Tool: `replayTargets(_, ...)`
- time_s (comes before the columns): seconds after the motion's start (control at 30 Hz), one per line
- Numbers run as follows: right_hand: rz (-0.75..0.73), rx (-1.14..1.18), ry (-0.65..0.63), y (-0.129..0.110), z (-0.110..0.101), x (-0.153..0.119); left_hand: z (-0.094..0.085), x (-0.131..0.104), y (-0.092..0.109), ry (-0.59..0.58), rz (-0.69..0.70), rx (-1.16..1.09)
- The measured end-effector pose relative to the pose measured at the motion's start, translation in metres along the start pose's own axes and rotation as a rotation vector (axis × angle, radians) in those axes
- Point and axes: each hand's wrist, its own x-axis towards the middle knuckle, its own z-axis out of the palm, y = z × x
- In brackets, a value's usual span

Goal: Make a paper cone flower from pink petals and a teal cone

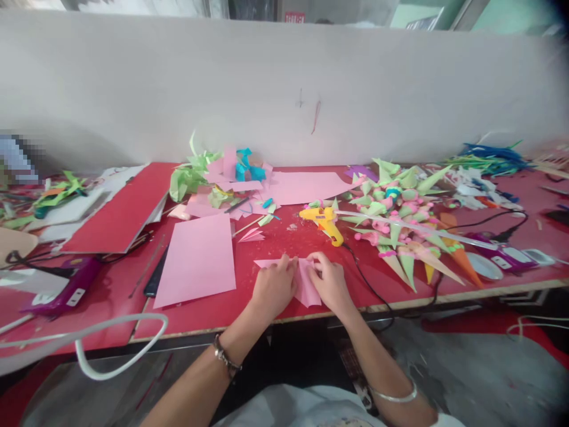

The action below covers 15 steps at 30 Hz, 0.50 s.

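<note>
A small folded pink paper [307, 286] lies near the front edge of the red table, between my two hands. My left hand [275, 284] rests on its left part with the fingers bent over it. My right hand [328, 281] pinches its right side, thumb and fingers together. Left of my hands is a large pink sheet [198, 258]. A small folded pink and white piece [252, 235] lies just beyond my left hand. The yellow glue gun [326, 224] lies beyond my right hand, with a long clear glue stick [413, 225] at its back.
Green and pink paper cones [395, 207] are heaped at the right. Paper scraps [231, 172] lie at the back, beside a red board [122, 207]. Purple power strips [507, 255] sit at both sides. The glue gun's black cord [364, 276] runs over the front edge.
</note>
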Motion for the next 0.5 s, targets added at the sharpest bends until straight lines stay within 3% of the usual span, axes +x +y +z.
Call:
replayTargets(0.2,-0.038,-0.168,0.017,-0.003,0.007,-0.005,0.002,0.003,0.003,0.002,0.014,0.038)
replayTargets(0.5,-0.001,-0.244,0.063,0.000,0.001,-0.014,0.005,0.001,0.004,0.034,0.014,0.069)
